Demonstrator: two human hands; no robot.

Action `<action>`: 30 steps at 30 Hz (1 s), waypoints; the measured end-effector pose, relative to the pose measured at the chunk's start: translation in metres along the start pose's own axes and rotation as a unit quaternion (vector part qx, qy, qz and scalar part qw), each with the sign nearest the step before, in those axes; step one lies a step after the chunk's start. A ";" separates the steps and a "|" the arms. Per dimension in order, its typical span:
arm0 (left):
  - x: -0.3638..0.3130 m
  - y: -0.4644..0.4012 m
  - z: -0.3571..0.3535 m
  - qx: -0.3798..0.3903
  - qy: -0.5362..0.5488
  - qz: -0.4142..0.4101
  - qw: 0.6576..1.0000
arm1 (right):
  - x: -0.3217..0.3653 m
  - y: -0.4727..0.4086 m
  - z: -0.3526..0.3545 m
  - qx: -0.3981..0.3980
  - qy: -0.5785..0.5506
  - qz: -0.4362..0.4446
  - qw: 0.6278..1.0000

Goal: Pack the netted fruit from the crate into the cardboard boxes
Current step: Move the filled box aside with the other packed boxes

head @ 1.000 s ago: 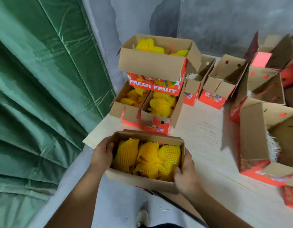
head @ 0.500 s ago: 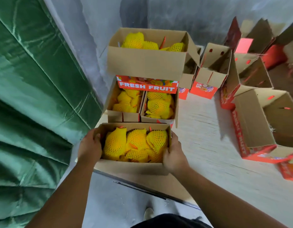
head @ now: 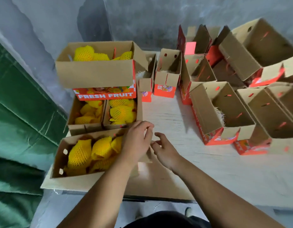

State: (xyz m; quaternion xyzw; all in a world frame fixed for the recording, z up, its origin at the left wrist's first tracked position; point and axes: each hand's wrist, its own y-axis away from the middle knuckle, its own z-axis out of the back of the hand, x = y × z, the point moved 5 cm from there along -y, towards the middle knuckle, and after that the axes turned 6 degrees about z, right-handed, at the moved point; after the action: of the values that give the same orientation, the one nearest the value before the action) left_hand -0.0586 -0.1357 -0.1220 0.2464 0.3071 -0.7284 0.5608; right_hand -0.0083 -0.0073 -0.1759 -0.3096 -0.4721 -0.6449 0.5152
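A brown cardboard box with round holes in its left wall (head: 60,160) sits at the near left corner of the pale wooden desk (head: 200,170), resting on a flat sheet of brown cardboard (head: 158,183). It is filled with fruit wrapped in yellow foam netting (head: 86,153), several pieces lying close together.

The person's left hand (head: 135,142) reaches across the right end of this box, its fingers curled at the box's right flap; the blur hides whether they actually pinch the cardboard. The right hand (head: 165,150) hovers just beside it, at the same flap, with its fingers spread and loosely bent and nothing visibly held in it.

Directly behind the near box stand two more open boxes of netted yellow fruit (head: 103,112), side by side and touching. On top of them rests a larger brown box with a red printed band reading FRESH FRUIT (head: 96,74), also holding netted fruit.

To the right and at the back of the desk stands a cluster of open brown and red cardboard boxes (head: 224,109) with their flaps up; pale shredded filling shows in some.

A green fabric sheet (head: 19,104) hangs at the left, and a grey wall (head: 142,17) rises behind the desk.
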 end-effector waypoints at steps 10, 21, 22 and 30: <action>-0.133 -0.034 -0.182 0.136 0.113 0.005 0.984 | -0.063 0.004 0.227 -0.174 0.168 0.071 0.968; -0.169 -0.038 -0.227 0.055 -0.317 -0.175 0.931 | -0.138 0.029 0.295 -0.002 0.355 0.099 0.930; -0.163 -0.031 -0.226 0.094 -0.337 -0.174 0.920 | -0.140 0.035 0.297 0.005 0.361 0.111 0.926; -0.159 0.065 -0.228 0.290 -0.278 -0.043 0.915 | -0.157 0.106 0.321 0.122 0.336 0.161 0.920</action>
State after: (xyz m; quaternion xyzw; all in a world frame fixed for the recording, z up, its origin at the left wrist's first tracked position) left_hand 0.0474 0.1228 -0.1784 0.1726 -0.0754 -0.8478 0.4957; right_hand 0.1084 0.3462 -0.1678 -0.0814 -0.2894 -0.5568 0.7744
